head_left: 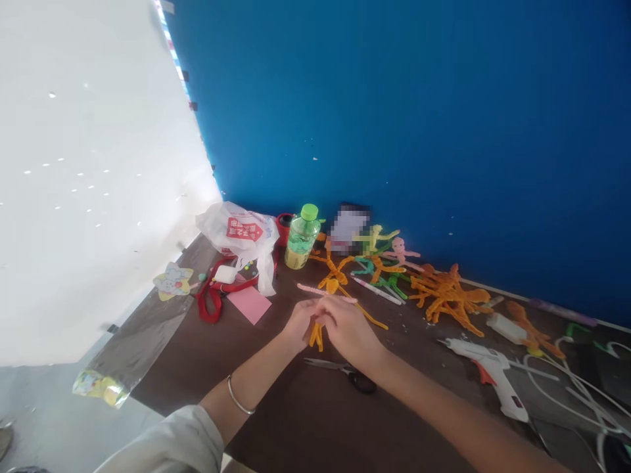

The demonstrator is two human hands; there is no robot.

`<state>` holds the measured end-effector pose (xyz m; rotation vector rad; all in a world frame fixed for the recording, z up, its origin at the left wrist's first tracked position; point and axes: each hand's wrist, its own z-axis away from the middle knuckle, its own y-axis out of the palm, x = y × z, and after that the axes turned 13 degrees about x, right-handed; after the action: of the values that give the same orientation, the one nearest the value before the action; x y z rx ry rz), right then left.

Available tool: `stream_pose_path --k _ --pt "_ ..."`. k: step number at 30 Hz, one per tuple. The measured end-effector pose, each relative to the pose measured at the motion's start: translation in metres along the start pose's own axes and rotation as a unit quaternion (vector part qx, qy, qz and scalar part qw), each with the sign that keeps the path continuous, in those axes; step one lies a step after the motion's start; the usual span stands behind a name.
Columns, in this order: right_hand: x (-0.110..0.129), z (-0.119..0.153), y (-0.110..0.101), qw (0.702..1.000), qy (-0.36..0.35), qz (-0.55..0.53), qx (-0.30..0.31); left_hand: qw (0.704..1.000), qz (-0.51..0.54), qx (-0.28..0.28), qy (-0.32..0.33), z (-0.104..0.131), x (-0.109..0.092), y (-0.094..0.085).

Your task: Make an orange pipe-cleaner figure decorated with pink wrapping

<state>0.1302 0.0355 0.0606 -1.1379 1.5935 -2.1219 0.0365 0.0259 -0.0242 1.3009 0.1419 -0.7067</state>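
My left hand (299, 323) and my right hand (348, 328) meet over the dark table, fingers closed around an orange pipe-cleaner figure (316, 337). Its fuzzy legs hang below my fingers. A pink pipe cleaner (310, 290) runs crosswise at the fingertips; which fingers pinch it is hidden. Just beyond, a round orange piece (332, 286) shows, and a long orange pipe cleaner (373, 317) slants off to the right. Scissors (362, 381) with dark handles lie under my right wrist.
A green-capped bottle (302, 240), a white plastic bag (236, 230) and pink paper (250, 305) stand or lie left of centre. To the right are an orange pipe-cleaner heap (446, 295), a marker (377, 290), a glue gun (493, 374) and white cables (582, 387). A blue wall (394, 98) rises behind.
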Motion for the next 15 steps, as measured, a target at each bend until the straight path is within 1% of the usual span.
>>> stream_pose_path --k 3,4,6,8,11,13,15 --pt "-0.015 0.015 0.009 0.985 0.032 -0.133 -0.106 0.998 0.018 0.053 0.039 -0.004 -0.002 -0.003" --pt "-0.020 0.019 0.012 0.979 0.045 -0.155 -0.126 0.996 0.035 0.065 0.040 -0.004 -0.003 -0.004" --pt "-0.030 0.026 0.017 0.973 0.060 -0.167 -0.145 0.993 0.078 0.078 0.029 -0.004 -0.004 -0.005" --pt "-0.039 0.030 0.021 0.978 0.057 -0.136 -0.150 0.988 0.125 0.090 0.013 -0.003 -0.004 -0.005" --pt "-0.049 0.032 0.026 0.989 0.034 -0.024 -0.142 0.978 0.184 0.101 0.000 -0.001 -0.003 -0.003" --pt "-0.052 0.031 0.029 0.990 0.027 0.051 -0.129 0.975 0.196 0.105 0.011 -0.001 -0.003 -0.001" --pt "-0.052 0.029 0.034 0.986 0.033 0.098 -0.128 0.977 0.184 0.105 0.034 -0.001 -0.002 0.000"
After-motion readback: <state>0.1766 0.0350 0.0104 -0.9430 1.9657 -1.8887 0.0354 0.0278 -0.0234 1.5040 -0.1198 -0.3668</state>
